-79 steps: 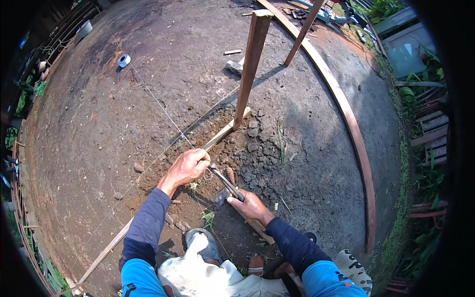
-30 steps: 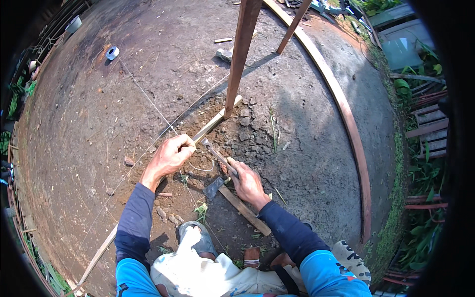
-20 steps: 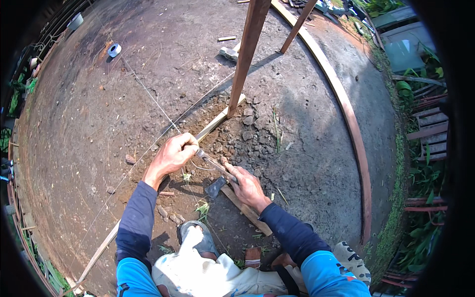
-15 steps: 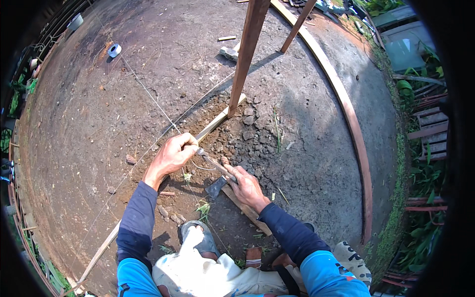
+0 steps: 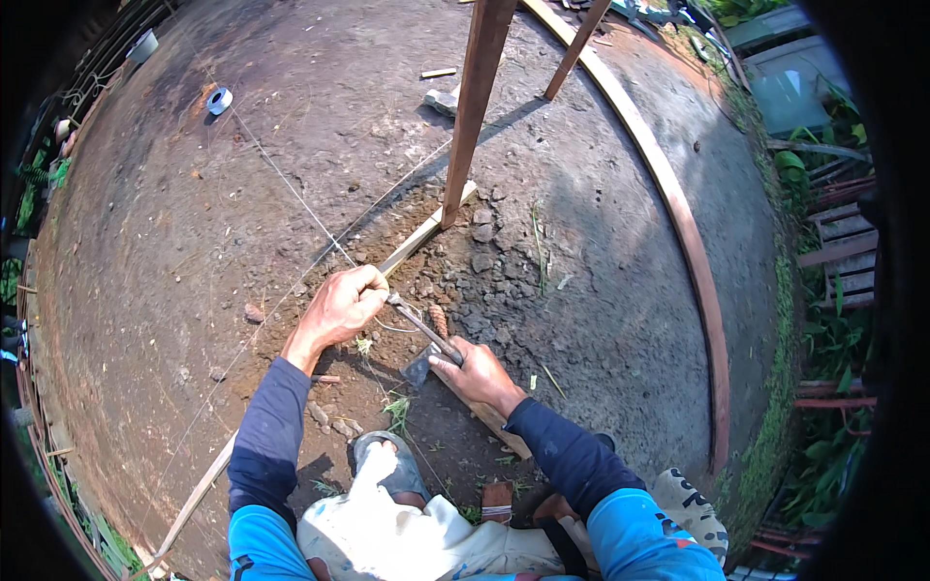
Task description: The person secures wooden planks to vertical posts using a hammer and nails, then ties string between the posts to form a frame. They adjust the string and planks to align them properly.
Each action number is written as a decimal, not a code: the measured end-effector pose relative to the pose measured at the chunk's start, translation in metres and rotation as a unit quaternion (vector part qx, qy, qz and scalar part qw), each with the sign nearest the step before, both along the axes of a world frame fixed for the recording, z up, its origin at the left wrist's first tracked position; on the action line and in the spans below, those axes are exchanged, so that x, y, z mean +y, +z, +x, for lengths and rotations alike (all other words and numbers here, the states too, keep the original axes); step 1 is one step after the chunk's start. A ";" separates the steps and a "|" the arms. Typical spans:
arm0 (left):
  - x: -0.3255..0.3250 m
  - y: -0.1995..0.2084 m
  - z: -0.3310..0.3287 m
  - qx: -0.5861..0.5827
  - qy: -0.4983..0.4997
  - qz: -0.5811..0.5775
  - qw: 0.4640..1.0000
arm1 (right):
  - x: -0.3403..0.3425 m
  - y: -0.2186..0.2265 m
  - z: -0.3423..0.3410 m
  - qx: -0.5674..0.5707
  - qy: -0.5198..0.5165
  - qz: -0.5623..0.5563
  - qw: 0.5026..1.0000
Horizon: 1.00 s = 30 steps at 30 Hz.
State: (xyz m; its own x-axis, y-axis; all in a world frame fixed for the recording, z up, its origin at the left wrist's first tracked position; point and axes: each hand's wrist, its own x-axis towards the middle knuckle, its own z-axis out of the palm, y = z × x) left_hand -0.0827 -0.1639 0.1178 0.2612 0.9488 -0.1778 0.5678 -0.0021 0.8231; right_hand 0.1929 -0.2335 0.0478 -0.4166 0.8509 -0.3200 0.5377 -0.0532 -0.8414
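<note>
My left hand (image 5: pixel 341 308) is closed in a pinch beside the end of a pale wooden batten (image 5: pixel 412 244). A taut white string (image 5: pixel 291 186) runs to its fingers, and a thin loose loop hangs beside them. Whether they also hold something smaller is hidden. My right hand (image 5: pixel 477 376) grips the slim shaft of a hammer (image 5: pixel 423 324), whose small metal head lies close to my left fingertips. Below the shaft is a dark flat metal blade (image 5: pixel 418 368), next to a wooden board (image 5: pixel 499 431) on the ground. A ribbed brown piece (image 5: pixel 439 318) shows just beyond my right fingers.
A dark upright post (image 5: pixel 475 116) stands just beyond the batten, with a second post (image 5: pixel 578 48) farther off. Broken soil clods (image 5: pixel 484 247) lie right of it. A long plank (image 5: pixel 668 184) lies at the right. A white string roll (image 5: pixel 220 100) rests far left.
The hammer's shaft has turned slightly in my right hand, and more of the ribbed brown piece shows. My left hand keeps its pinch in nearly the same place. The view has shifted slightly.
</note>
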 end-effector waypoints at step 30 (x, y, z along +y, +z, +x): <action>0.006 -0.050 0.037 0.032 0.050 0.122 0.991 | 0.054 -0.011 0.206 -0.292 -0.356 0.444 0.769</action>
State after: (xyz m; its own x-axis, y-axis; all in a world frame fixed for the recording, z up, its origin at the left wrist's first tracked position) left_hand -0.0453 -0.1582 0.0675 0.1590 0.9862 0.0470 0.6259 -0.1375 0.7677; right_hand 0.3993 -0.1793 0.0364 0.2499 0.7875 0.5633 0.9381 -0.0528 -0.3424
